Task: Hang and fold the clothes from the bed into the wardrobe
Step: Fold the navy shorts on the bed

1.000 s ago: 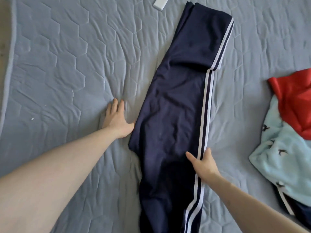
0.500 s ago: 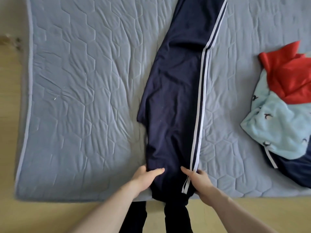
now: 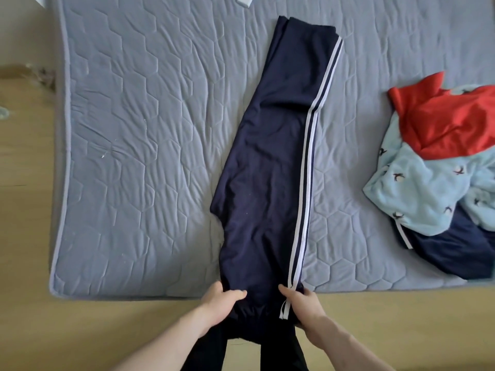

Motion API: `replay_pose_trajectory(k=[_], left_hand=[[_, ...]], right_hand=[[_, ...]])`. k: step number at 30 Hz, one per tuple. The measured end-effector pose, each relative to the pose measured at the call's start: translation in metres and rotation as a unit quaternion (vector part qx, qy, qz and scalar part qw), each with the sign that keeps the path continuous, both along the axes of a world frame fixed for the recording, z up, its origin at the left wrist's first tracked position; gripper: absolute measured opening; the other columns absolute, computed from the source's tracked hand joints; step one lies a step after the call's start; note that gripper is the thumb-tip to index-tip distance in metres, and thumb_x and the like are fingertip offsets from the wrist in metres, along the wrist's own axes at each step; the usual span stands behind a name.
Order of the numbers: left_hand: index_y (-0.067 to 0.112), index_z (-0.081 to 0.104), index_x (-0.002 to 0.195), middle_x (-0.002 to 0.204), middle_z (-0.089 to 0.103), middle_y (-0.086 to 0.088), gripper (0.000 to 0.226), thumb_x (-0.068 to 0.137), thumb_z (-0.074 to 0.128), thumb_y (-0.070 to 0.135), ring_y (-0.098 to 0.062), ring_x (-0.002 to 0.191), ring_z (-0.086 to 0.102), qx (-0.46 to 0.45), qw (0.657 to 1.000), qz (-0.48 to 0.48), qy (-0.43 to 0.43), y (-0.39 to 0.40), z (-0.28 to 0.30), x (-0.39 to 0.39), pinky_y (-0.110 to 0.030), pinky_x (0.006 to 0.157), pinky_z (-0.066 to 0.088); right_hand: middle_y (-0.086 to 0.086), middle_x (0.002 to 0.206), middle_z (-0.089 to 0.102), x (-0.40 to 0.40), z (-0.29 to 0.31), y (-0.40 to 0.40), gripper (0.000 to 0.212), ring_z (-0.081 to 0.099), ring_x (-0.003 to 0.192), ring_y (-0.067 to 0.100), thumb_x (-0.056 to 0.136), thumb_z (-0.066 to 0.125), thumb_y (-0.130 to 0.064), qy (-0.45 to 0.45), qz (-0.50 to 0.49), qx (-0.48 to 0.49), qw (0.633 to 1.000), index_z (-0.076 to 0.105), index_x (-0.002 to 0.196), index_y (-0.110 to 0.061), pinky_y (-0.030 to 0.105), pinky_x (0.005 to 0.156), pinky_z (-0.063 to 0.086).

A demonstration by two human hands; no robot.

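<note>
Gripping trousers hem, both hands: left, right.

A wooden floor runs along the left and near side. A white object lies at the far edge, cut off by the frame.

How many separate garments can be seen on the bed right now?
4: navy track pants at centre; red garment, light blue garment and navy garment piled at right. The pile may hide more.
</note>
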State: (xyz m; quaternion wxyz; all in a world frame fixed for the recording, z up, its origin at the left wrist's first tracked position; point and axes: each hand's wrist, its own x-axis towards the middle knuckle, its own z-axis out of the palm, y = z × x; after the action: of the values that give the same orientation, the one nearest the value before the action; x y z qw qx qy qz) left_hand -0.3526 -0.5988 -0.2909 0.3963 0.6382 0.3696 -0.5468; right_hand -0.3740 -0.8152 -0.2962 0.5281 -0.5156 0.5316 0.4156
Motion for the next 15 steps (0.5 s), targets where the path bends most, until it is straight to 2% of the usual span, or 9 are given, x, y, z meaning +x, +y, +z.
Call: replay_pose_trajectory(k=[2,3,5,7,9,11,12,13,15], left_hand=[[0.03,0.052,0.126,0.128,0.067,0.007,0.068,0.065,0.078,0.047,-0.015,0.112,0.065,-0.013,0.999,0.015,-0.046,0.003,0.01,0.015,-0.043,0.107,0.048],[0.031,0.048,0.131,0.129,0.066,0.008,0.073,0.067,0.079,0.046,-0.014,0.113,0.065,-0.02,0.998,0.021,-0.062,0.004,0.017,0.027,-0.042,0.106,0.048],[0.034,0.035,0.141,0.131,0.063,0.009,0.074,0.081,0.079,0.041,-0.012,0.113,0.065,-0.038,0.993,0.046,-0.106,0.005,0.029,0.055,-0.036,0.104,0.046],[0.04,0.029,0.148,0.133,0.061,0.01,0.074,0.09,0.074,0.039,-0.01,0.115,0.064,-0.054,0.985,0.052,-0.156,0.002,0.044,0.09,-0.032,0.101,0.043],[0.039,0.048,0.139,0.123,0.067,0.011,0.053,0.092,0.072,0.039,-0.008,0.11,0.065,-0.052,0.977,0.029,-0.205,-0.002,0.052,0.125,-0.026,0.094,0.046],[0.036,0.069,0.116,0.109,0.073,0.012,0.023,0.093,0.07,0.036,-0.009,0.106,0.067,-0.04,0.968,0.014,-0.248,-0.009,0.053,0.163,-0.022,0.084,0.046],[0.034,0.074,0.107,0.108,0.074,0.012,0.015,0.093,0.07,0.037,-0.009,0.106,0.067,-0.043,0.964,0.023,-0.261,-0.013,0.053,0.181,-0.023,0.083,0.046],[0.033,0.076,0.102,0.11,0.074,0.009,0.015,0.091,0.07,0.04,-0.01,0.105,0.068,-0.05,0.963,0.039,-0.262,-0.018,0.055,0.201,-0.025,0.081,0.048],[0.027,0.077,0.104,0.111,0.076,0.001,0.026,0.089,0.068,0.046,-0.015,0.099,0.07,-0.06,0.963,0.09,-0.245,-0.027,0.057,0.236,-0.031,0.077,0.055]], right_hand=[[0.005,0.103,0.078,0.017,0.006,-0.006,0.023,0.074,0.091,0.025,0.095,0.067,-0.019,-0.015,-0.01,-0.002,1.0,0.065,0.117,-0.016,0.033,0.068,0.056],[0.006,0.104,0.076,0.028,0.011,-0.009,0.027,0.073,0.089,0.025,0.094,0.066,-0.019,-0.026,-0.013,-0.006,1.0,0.063,0.121,-0.015,0.035,0.069,0.056],[0.009,0.102,0.073,0.055,0.02,-0.015,0.036,0.07,0.08,0.025,0.094,0.066,-0.018,-0.056,-0.028,-0.016,0.998,0.054,0.128,-0.014,0.034,0.064,0.056],[0.009,0.094,0.069,0.085,0.032,-0.023,0.045,0.068,0.069,0.023,0.095,0.065,-0.011,-0.091,-0.057,-0.009,0.994,0.044,0.133,-0.024,0.03,0.054,0.055],[0.008,0.084,0.066,0.118,0.046,-0.031,0.037,0.067,0.06,0.02,0.096,0.064,-0.007,-0.114,-0.075,0.005,0.991,0.052,0.128,-0.021,0.028,0.052,0.056],[0.008,0.081,0.064,0.151,0.054,-0.038,0.014,0.066,0.059,0.019,0.096,0.064,-0.008,-0.126,-0.092,0.018,0.988,0.065,0.11,-0.013,0.027,0.056,0.058],[0.009,0.081,0.062,0.166,0.055,-0.042,0.004,0.065,0.059,0.019,0.095,0.066,-0.01,-0.128,-0.103,0.013,0.986,0.066,0.099,-0.009,0.027,0.057,0.058],[0.01,0.082,0.06,0.181,0.054,-0.045,0.006,0.064,0.059,0.019,0.094,0.067,-0.013,-0.133,-0.119,0.007,0.984,0.066,0.094,-0.007,0.026,0.056,0.058],[0.011,0.084,0.061,0.211,0.052,-0.05,0.016,0.064,0.063,0.02,0.094,0.069,-0.019,-0.144,-0.146,0.005,0.979,0.068,0.1,-0.004,0.026,0.055,0.058]])
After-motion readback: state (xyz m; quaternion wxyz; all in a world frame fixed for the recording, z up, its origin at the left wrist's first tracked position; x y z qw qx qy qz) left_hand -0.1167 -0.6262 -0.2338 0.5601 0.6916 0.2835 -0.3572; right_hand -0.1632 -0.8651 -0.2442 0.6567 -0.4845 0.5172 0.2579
